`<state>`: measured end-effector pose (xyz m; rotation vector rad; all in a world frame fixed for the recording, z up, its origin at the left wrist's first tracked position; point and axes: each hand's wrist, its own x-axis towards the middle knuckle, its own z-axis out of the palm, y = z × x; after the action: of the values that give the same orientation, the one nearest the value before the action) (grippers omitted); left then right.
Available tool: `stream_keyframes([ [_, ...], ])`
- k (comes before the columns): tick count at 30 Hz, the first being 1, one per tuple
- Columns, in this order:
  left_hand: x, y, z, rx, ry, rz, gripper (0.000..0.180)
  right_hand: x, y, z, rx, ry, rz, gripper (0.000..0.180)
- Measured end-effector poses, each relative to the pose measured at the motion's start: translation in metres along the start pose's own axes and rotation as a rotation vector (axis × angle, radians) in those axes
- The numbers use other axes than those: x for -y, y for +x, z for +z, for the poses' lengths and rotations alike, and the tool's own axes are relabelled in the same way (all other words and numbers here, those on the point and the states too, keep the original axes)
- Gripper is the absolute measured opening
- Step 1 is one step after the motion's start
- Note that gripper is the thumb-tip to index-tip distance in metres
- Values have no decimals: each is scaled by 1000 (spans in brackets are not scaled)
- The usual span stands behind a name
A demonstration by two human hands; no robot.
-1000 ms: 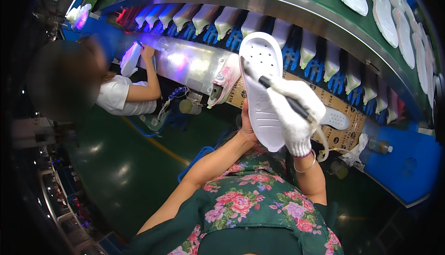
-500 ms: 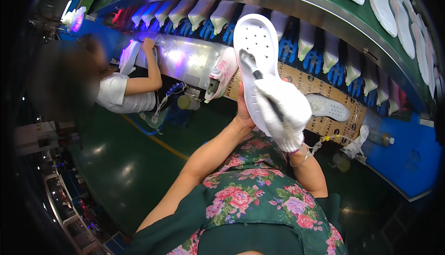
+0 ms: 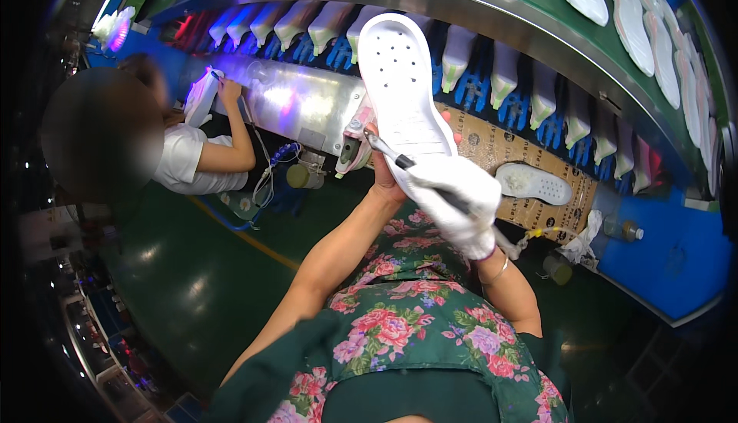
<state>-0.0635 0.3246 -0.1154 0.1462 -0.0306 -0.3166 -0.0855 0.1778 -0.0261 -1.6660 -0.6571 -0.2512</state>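
Note:
My bare left hand (image 3: pixel 387 179) grips a white shoe sole (image 3: pixel 400 112) from below, its fingertips showing past the right edge. The sole is tilted up, with small holes in its upper end. My right hand (image 3: pixel 455 202), in a white knitted glove, is closed round a brush (image 3: pixel 403 162) with a dark handle. The bristle end lies at the sole's left edge, near my left fingers; whether it touches there I cannot tell. Beside my left hand, a pink and white shoe upper (image 3: pixel 352 145) rests on the bench, partly hidden by the sole.
Another white sole (image 3: pixel 534 182) lies on a cardboard sheet (image 3: pixel 492 140). Behind stands a row of shoes on blue holders (image 3: pixel 469 89). Above runs a green conveyor (image 3: pixel 530 8) carrying white soles. At left, a co-worker (image 3: pixel 207 150) holds a white shoe. Jars (image 3: pixel 557 269) hang near the bench.
The brush has moved from the holed part of the sole down to its left edge. The sole and both hands have shifted slightly left in view.

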Motion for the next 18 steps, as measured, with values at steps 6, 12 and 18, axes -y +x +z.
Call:
stream_keyframes([
  [6,-29,0,5,44,-8,38,109,5,16,22,-19,-224,-120,25],
  [12,-47,-1,18,32,-29,66,114,0,19,25,-1,48,75,17],
  [18,-64,0,10,81,-10,-52,111,2,8,46,184,-200,-117,29],
])
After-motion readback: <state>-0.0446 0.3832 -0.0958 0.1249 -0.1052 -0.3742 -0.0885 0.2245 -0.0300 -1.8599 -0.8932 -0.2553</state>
